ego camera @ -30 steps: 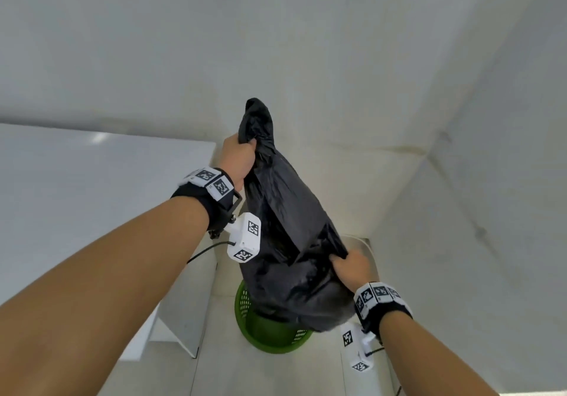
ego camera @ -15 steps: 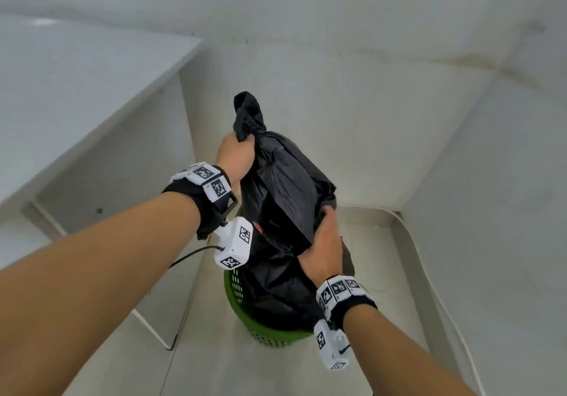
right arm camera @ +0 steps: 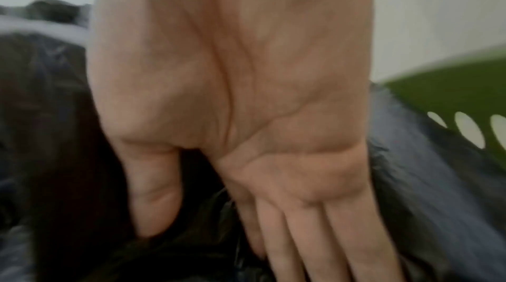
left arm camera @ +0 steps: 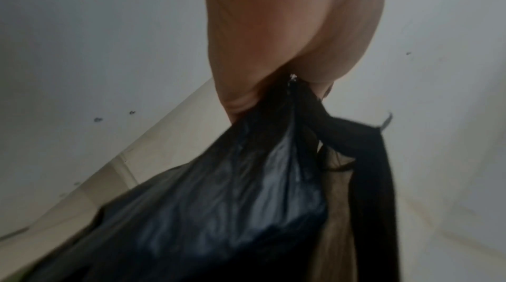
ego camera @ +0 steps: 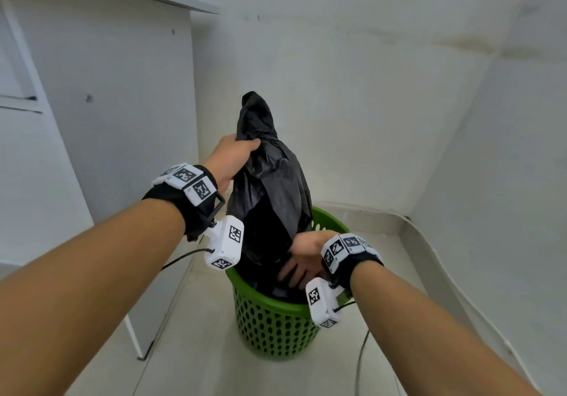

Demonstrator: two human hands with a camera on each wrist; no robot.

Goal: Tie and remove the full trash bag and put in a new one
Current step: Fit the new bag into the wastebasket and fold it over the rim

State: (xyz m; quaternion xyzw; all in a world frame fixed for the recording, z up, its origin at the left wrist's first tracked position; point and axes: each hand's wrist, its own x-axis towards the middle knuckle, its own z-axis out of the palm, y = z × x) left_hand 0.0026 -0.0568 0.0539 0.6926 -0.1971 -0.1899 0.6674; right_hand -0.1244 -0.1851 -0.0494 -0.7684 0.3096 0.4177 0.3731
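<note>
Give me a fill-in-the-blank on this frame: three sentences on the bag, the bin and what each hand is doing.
1. The left hand grips the gathered ____ of the black bag.
2. The bag's lower part sits inside a ____ perforated bin.
3. The right hand reaches into the bin beside the bag with its fingers ____.

Missing words: neck; green; straight

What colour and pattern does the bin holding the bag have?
The bin is bright green with rows of oval holes through its wall; the head view shows it best.
</note>
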